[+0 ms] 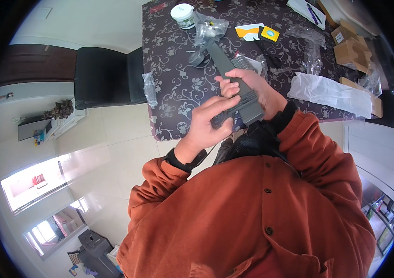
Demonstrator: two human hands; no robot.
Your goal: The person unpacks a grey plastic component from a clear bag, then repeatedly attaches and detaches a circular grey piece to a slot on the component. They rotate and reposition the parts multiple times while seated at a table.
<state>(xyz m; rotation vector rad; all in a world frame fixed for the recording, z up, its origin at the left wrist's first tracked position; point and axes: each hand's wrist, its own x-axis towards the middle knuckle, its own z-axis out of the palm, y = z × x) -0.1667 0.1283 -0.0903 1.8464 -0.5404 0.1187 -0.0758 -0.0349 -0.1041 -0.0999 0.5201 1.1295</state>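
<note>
Above the near edge of the table, both my hands grip a long dark grey plastic device [221,59]. It is slim and flat at its far end, with a wider, ribbed block at the near end; its exact kind does not show. My right hand [254,87] wraps round the middle from the right, fingers curled over the top. At the near end, my left hand [207,121] is closed on its left side, the index finger across the ribbed part and the thumb below. A dark rounded part shows between those fingers. Beyond the device lies a small black round piece [197,59].
On the dark floral tablecloth [174,88] stand a white tub [183,16] and a clear plastic bag [211,30]. Farther right are a yellow packet [270,34], a white foam sheet [329,94] and open cardboard boxes [352,51]. A black chair [106,76] adjoins the left side.
</note>
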